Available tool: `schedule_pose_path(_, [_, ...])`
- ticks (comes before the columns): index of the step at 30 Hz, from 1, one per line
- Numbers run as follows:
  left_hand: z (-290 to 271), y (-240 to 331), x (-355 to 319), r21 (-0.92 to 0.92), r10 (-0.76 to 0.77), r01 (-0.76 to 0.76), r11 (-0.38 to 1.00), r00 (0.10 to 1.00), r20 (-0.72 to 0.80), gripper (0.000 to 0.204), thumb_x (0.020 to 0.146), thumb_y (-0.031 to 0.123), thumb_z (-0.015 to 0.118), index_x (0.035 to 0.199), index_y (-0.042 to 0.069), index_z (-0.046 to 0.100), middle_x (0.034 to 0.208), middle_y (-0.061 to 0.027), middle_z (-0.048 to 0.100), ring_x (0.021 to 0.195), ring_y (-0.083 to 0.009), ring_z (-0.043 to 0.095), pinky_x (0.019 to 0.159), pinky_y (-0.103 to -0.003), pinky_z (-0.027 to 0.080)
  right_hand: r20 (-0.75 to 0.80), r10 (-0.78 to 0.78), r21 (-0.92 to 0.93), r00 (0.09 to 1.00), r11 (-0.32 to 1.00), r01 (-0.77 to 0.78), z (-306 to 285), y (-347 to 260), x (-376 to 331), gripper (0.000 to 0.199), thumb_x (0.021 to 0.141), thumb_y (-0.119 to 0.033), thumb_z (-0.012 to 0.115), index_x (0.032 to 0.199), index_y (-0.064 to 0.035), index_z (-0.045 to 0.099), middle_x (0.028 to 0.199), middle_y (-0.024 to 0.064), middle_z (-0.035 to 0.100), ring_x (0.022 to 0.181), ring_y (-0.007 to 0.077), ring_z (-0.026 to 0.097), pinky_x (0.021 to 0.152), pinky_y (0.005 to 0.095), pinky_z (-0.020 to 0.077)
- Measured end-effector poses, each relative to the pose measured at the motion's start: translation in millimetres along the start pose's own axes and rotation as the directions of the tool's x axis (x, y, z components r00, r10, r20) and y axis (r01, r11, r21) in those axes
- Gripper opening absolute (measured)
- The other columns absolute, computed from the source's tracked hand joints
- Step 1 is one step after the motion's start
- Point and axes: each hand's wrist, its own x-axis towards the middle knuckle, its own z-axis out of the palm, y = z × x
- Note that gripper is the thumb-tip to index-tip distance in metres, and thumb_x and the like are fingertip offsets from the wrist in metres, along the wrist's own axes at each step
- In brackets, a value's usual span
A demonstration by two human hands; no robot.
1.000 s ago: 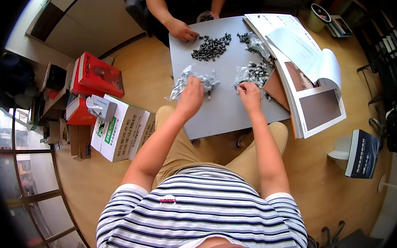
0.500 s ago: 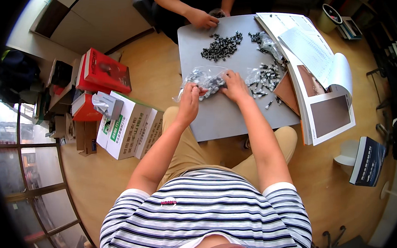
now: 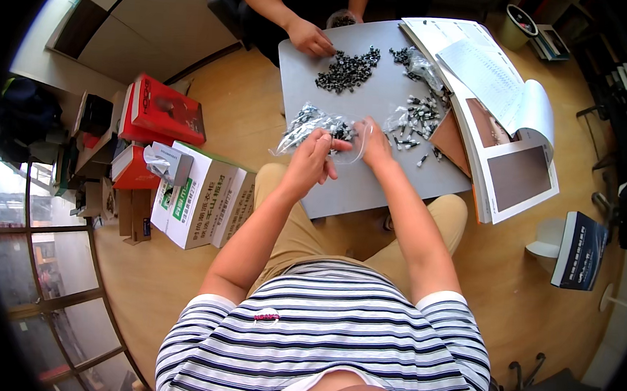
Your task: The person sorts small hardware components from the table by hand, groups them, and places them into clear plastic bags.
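Note:
A clear plastic bag [image 3: 305,125] full of small dark and whitish parts lies on the near left of the grey table [image 3: 361,191]. My right hand [image 3: 376,145] grips the bag's mouth at its right end, holding the film up. In front of the bag is my left hand [image 3: 310,165], its fingers apart and pointing right toward the mouth; I see nothing in them. Beyond the bag spreads a pile of small black parts [image 3: 348,70]. Right of my right hand lie loose black-and-white parts [image 3: 422,117].
Across the table a person's hand [image 3: 310,37] rests beside the black pile, near a small container [image 3: 342,19]. Another plastic bag [image 3: 425,69] with black parts lies at the far right. Large open sample books [image 3: 503,136] cover the right edge. White cartons [image 3: 200,198] stand left.
The bag's mouth has been raised and spread on the right. My left hand has shifted right and nearer me, its fingers now stretched out. The other person's hand has moved slightly left.

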Motion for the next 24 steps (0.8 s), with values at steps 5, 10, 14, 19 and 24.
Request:
schedule_pose_path(5, [30,-48,-36,-0.092,-0.312,0.355,0.93,0.897,0.314,0.035,0.101,0.039,0.037,0.081,0.012,0.046,0.068,-0.0008,0.047,0.054,-0.0109,0.045,0.049,-0.025,0.037,-0.045,-0.015,-0.069,0.999,0.998,0.012,-26,-38,-15,0.046,0.077,-0.02,0.074,0.122,-0.0178,0.065,0.125,0.0142,0.056,0.117,0.0338,0.056,0.094,0.0436,0.0507])
schedule_pose_path(10, [52,-132,-66,-0.238,-0.554,0.726,0.645,0.659,0.509,0.029,0.103,0.029,0.041,0.079,0.014,0.044,0.068,0.0017,0.043,0.056,-0.0108,0.039,0.051,-0.024,0.034,-0.087,-0.05,-0.134,0.995,0.99,0.038,-12,-29,-13,0.031,0.079,-0.019,0.07,0.11,-0.0179,0.066,0.117,0.011,0.057,0.112,0.0325,0.057,0.089,0.0456,0.0531])
schedule_pose_path(14, [55,-168,-61,-0.332,-0.576,0.733,0.594,0.675,0.46,0.028,0.105,0.033,0.048,0.091,0.01,0.053,0.077,-0.0007,0.056,0.069,-0.0129,0.056,0.063,-0.027,0.051,-0.007,-0.046,-0.175,0.999,0.984,0.044,0,-10,-17,0.033,0.083,-0.018,0.067,0.115,-0.0125,0.065,0.121,0.0151,0.059,0.114,0.0337,0.057,0.093,0.0444,0.0502])
schedule_pose_path(19, [59,-221,-45,-0.378,-0.58,0.731,0.568,0.682,0.446,0.023,0.104,0.029,0.049,0.1,0.008,0.055,0.084,-0.0037,0.06,0.077,-0.0166,0.061,0.073,-0.032,0.055,-0.039,0.03,-0.027,0.999,0.999,-0.031,-11,-13,-41,0.027,0.085,-0.015,0.064,0.111,-0.0072,0.061,0.118,0.0172,0.059,0.106,0.0371,0.06,0.088,0.0466,0.0499])
schedule_pose_path(24, [68,-234,-44,-0.497,-0.564,0.724,0.478,0.687,0.458,0.023,0.104,0.022,0.048,0.118,0.005,0.052,0.093,-0.0087,0.061,0.089,-0.0234,0.063,0.086,-0.038,0.055,0.018,-0.04,-0.096,0.999,0.995,0.042,-23,-10,-78,0.03,0.084,-0.011,0.065,0.113,-0.0057,0.059,0.111,0.0164,0.059,0.099,0.0389,0.061,0.084,0.0479,0.0498])
